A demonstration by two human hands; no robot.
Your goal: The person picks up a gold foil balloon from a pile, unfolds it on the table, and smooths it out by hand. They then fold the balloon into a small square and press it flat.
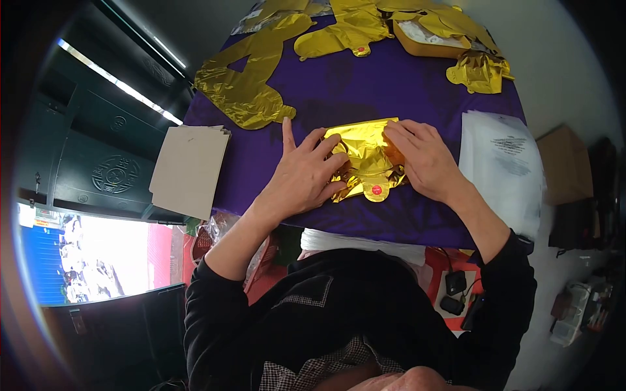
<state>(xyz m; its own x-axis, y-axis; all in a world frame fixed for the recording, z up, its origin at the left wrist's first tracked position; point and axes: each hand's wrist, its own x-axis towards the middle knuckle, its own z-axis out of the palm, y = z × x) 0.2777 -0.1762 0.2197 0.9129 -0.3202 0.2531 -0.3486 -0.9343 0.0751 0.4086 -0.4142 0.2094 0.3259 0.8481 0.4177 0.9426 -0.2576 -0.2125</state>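
Observation:
A crumpled, partly folded gold foil piece lies on the purple cloth in front of me, with a red dot on its rounded tab at the near edge. On its left side rests my left hand, fingers spread, several fingertips on the foil and one finger pointing away from it. My right hand presses on the foil's right edge with its fingers close together; the thumb is hidden. Beyond the hands, a flat gold foil shape lies at the far left of the cloth.
More gold foil lies along the table's far side, partly over a yellow box with white contents. Beige cards are stacked at the left edge, clear plastic bags at the right. A brown carton stands beyond the right edge.

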